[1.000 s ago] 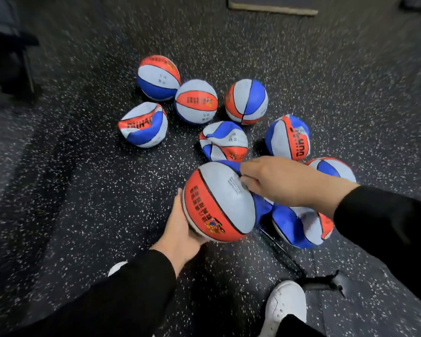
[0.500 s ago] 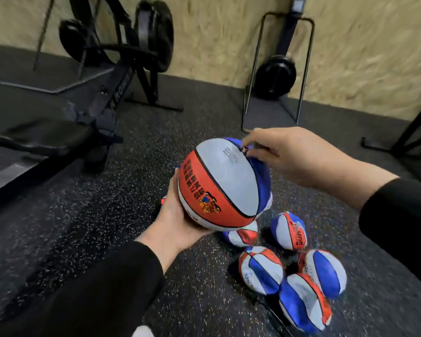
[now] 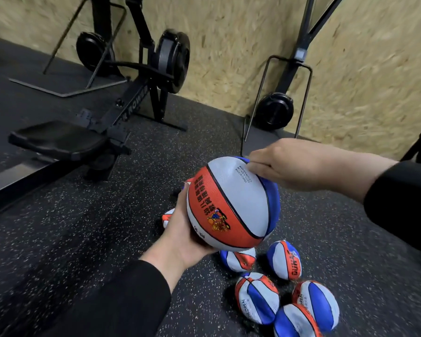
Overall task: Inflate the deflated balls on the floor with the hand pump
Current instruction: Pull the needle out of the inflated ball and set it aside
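Head view: I see the round, full orange, white and blue rubber ball [image 3: 231,203] held up off the floor at frame centre. My left hand [image 3: 182,234] cups it from underneath at about 7 o'clock, palm and curled fingers wrapped round its lower left side. My right hand [image 3: 284,164] sits on its top edge at 1 o'clock, fingers bunched against the surface near the small printed text; I cannot tell whether they pinch anything there. The two hands are apart, one on each side of the ball.

Below the ball, from 5 to 6 o'clock, the crumpled, flat balls in the same three colours [image 3: 258,297] lie clustered on the black speckled rubber floor [image 3: 83,239], touching one another; the lowest is cut by the bottom frame edge. Another sliver of ball shows just behind my left wrist.

At 10 o'clock a black rowing machine [image 3: 122,103] stretches toward the chipboard wall [image 3: 229,45], its seat near the left edge. At 1 o'clock a black metal stand [image 3: 275,105] stands against the wall. Open floor lies at 8 o'clock and at 3 o'clock.
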`<move>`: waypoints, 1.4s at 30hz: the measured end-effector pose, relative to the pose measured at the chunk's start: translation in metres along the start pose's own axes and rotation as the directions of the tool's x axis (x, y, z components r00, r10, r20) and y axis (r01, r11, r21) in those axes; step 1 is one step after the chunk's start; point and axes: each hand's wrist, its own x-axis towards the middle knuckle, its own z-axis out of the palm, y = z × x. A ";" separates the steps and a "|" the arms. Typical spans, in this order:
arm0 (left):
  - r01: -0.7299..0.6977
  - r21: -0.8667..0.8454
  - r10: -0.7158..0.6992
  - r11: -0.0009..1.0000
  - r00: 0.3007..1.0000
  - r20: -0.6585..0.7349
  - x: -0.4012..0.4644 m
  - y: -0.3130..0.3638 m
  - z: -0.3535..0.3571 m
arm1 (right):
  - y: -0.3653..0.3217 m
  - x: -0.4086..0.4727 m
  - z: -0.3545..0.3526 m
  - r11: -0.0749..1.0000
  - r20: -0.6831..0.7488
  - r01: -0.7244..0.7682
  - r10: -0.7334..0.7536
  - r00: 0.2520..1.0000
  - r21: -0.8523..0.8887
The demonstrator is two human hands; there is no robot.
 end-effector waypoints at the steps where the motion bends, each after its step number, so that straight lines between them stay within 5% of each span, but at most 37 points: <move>1: 0.004 -0.015 -0.004 1.000 1.000 0.008 0.000 0.000 0.000 | -0.002 0.002 -0.001 1.000 -0.017 -0.027 0.027 0.999 0.010; 12: -0.012 0.002 0.012 1.000 0.997 0.072 0.006 0.007 -0.012 | 0.002 0.012 -0.021 0.998 0.127 0.052 -0.049 0.991 -0.021; 21: -0.089 -0.091 0.093 0.992 0.995 0.039 0.008 0.005 -0.011 | -0.014 0.018 -0.007 0.992 -0.013 -0.118 0.118 0.993 0.035; 29: -0.116 -0.001 0.116 0.993 0.990 0.076 0.007 0.011 -0.014 | -0.002 0.017 -0.019 0.983 0.194 -0.086 0.054 0.980 0.161; 42: -0.083 -0.086 0.097 0.993 0.980 0.176 0.014 0.012 -0.010 | -0.021 0.028 -0.007 0.972 -0.223 -0.199 0.224 0.949 0.126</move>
